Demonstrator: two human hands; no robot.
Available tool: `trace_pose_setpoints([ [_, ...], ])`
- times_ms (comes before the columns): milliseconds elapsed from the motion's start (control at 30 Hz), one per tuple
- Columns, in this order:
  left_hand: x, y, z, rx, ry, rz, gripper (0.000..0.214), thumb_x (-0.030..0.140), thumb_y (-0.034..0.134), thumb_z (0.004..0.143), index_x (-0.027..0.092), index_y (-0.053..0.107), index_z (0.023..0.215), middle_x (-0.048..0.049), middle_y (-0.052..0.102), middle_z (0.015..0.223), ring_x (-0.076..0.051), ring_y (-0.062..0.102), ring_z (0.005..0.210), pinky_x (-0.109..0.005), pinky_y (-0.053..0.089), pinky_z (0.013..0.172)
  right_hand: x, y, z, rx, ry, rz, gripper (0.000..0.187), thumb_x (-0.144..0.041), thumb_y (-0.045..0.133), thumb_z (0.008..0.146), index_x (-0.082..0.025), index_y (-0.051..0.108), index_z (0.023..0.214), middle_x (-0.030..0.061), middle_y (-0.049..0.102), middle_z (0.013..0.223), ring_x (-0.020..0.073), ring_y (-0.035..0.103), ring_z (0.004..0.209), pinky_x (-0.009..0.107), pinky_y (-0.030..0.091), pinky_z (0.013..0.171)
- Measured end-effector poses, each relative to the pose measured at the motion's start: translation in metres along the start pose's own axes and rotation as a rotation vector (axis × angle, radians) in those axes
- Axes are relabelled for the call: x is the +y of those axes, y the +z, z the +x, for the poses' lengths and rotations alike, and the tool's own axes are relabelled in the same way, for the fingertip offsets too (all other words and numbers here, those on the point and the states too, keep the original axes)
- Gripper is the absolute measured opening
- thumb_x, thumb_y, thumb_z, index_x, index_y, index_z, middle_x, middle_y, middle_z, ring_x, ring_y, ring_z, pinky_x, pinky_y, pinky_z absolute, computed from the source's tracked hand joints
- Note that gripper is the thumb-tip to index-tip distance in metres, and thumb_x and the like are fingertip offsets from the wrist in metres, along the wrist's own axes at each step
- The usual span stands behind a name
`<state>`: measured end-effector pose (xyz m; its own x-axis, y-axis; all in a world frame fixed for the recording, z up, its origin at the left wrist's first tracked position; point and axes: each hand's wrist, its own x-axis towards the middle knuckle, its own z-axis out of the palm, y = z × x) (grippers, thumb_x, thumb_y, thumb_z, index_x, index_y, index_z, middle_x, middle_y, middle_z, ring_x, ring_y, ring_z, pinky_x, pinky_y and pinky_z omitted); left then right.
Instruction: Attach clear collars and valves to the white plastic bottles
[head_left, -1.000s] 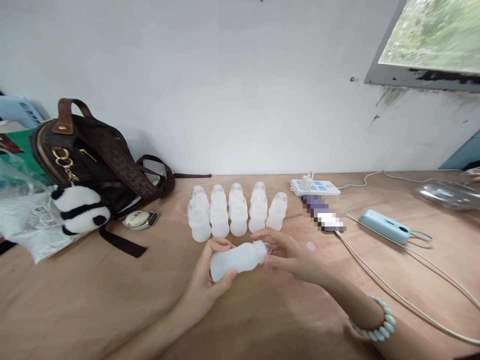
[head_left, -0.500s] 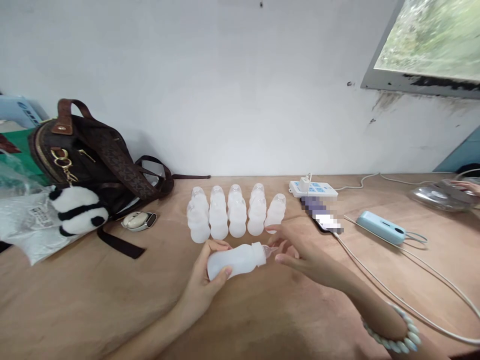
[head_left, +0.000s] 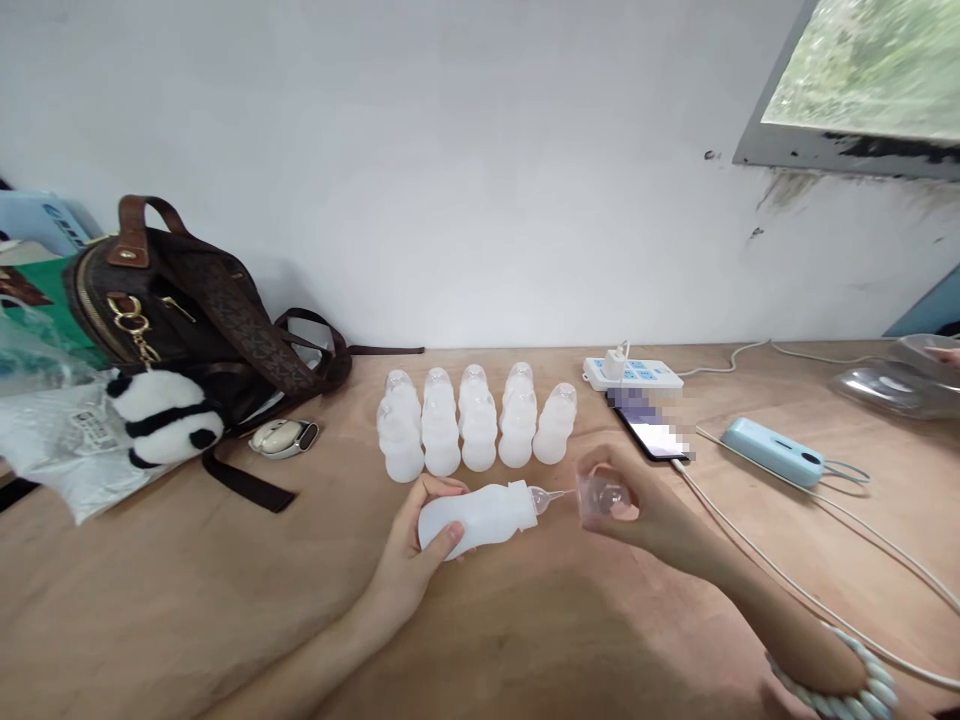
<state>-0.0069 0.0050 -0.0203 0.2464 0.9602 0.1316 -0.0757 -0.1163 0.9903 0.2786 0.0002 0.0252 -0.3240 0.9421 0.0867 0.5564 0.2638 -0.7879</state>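
My left hand is wrapped round a white translucent squeeze bottle held sideways just above the wooden table, its thin nozzle pointing right. My right hand pinches a small clear cap just off the nozzle's tip. Behind my hands stand several identical capped bottles in two rows.
A brown handbag with a panda plush, a plastic bag and a small device lie at left. A power strip, a phone, a blue gadget and cables lie at right. Another person's fingers touch clear plastic far right.
My right hand left the nozzle, reached right to the table, and now holds the clear cap beside the nozzle's tip. The bottle stays in my left hand.
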Motion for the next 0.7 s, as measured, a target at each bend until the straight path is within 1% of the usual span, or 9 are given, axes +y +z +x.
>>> trace_pose_setpoints([
  [33, 0.000, 0.001, 0.000, -0.008, 0.000, -0.026, 0.034, 0.049, 0.065, 0.083, 0.021, 0.052, 0.097, -0.0047, 0.050, 0.108, -0.018, 0.058, 0.081, -0.027, 0.054, 0.058, -0.003, -0.001, 0.001, 0.042, -0.041, 0.047, 0.028, -0.024, 0.066, 0.082, -0.026, 0.048, 0.103, -0.0003, 0.059, 0.091, 0.0184, 0.060, 0.083, 0.030, 0.048, 0.070],
  [100, 0.001, 0.002, -0.001, -0.017, 0.003, -0.054, 0.033, 0.049, 0.066, 0.083, 0.021, 0.053, 0.097, -0.0047, 0.050, 0.108, -0.018, 0.058, 0.081, -0.026, 0.055, 0.057, -0.009, -0.002, 0.005, 0.040, -0.127, 0.094, 0.031, -0.026, 0.068, 0.082, -0.026, 0.048, 0.106, 0.0012, 0.059, 0.096, 0.0193, 0.059, 0.089, 0.030, 0.048, 0.072],
  [233, 0.002, 0.004, -0.004, -0.037, 0.002, -0.070, 0.035, 0.050, 0.068, 0.082, 0.021, 0.054, 0.096, -0.0054, 0.051, 0.107, -0.019, 0.059, 0.083, -0.026, 0.055, 0.056, -0.025, 0.012, 0.013, -0.102, -0.245, 0.082, 0.033, -0.028, 0.068, 0.083, -0.026, 0.049, 0.111, 0.0033, 0.058, 0.103, 0.0186, 0.058, 0.088, 0.029, 0.049, 0.068],
  [300, 0.004, 0.006, -0.006, -0.036, -0.002, -0.085, 0.037, 0.052, 0.068, 0.081, 0.021, 0.053, 0.095, -0.0058, 0.051, 0.106, -0.019, 0.060, 0.081, -0.026, 0.055, 0.054, -0.032, 0.022, 0.017, -0.136, -0.303, 0.050, 0.036, -0.029, 0.068, 0.084, -0.025, 0.049, 0.115, 0.0042, 0.058, 0.107, 0.0192, 0.058, 0.093, 0.031, 0.050, 0.075],
  [400, 0.006, 0.007, -0.007, -0.018, -0.001, -0.086, 0.039, 0.054, 0.068, 0.080, 0.021, 0.053, 0.094, -0.0058, 0.052, 0.104, -0.019, 0.060, 0.077, -0.025, 0.054, 0.051, -0.035, 0.032, 0.021, -0.115, -0.361, 0.007, 0.047, -0.029, 0.072, 0.081, -0.025, 0.048, 0.121, 0.0048, 0.058, 0.113, 0.0207, 0.057, 0.101, 0.035, 0.048, 0.085],
  [467, 0.007, 0.007, -0.006, -0.024, 0.002, -0.070, 0.039, 0.054, 0.067, 0.080, 0.021, 0.054, 0.094, -0.0056, 0.052, 0.104, -0.018, 0.060, 0.076, -0.025, 0.054, 0.052, -0.033, 0.035, 0.022, -0.099, -0.358, 0.007, 0.051, -0.029, 0.076, 0.078, -0.026, 0.048, 0.120, 0.0041, 0.059, 0.115, 0.0211, 0.057, 0.103, 0.035, 0.048, 0.087],
  [533, 0.007, 0.006, -0.005, -0.043, -0.001, -0.055, 0.038, 0.054, 0.066, 0.081, 0.021, 0.054, 0.094, -0.0056, 0.051, 0.104, -0.017, 0.060, 0.075, -0.025, 0.053, 0.052, -0.030, 0.036, 0.022, -0.094, -0.321, 0.019, 0.048, -0.028, 0.077, 0.077, -0.027, 0.049, 0.116, 0.0034, 0.060, 0.115, 0.0212, 0.057, 0.103, 0.036, 0.047, 0.087],
  [633, 0.008, 0.005, -0.003, -0.068, -0.013, -0.038, 0.039, 0.055, 0.066, 0.081, 0.021, 0.053, 0.094, -0.0050, 0.051, 0.104, -0.016, 0.061, 0.072, -0.023, 0.050, 0.049, -0.026, 0.033, 0.020, -0.128, -0.216, 0.081, 0.044, -0.027, 0.075, 0.078, -0.027, 0.046, 0.110, 0.0033, 0.057, 0.111, 0.0200, 0.057, 0.096, 0.031, 0.050, 0.073],
  [700, 0.008, 0.004, -0.002, -0.083, -0.019, -0.035, 0.041, 0.056, 0.067, 0.080, 0.021, 0.053, 0.094, -0.0042, 0.052, 0.103, -0.015, 0.061, 0.068, -0.022, 0.048, 0.048, -0.025, 0.031, 0.018, -0.162, -0.173, 0.128, 0.043, -0.027, 0.075, 0.077, -0.027, 0.044, 0.108, 0.0031, 0.055, 0.107, 0.0182, 0.055, 0.088, 0.026, 0.047, 0.061],
])
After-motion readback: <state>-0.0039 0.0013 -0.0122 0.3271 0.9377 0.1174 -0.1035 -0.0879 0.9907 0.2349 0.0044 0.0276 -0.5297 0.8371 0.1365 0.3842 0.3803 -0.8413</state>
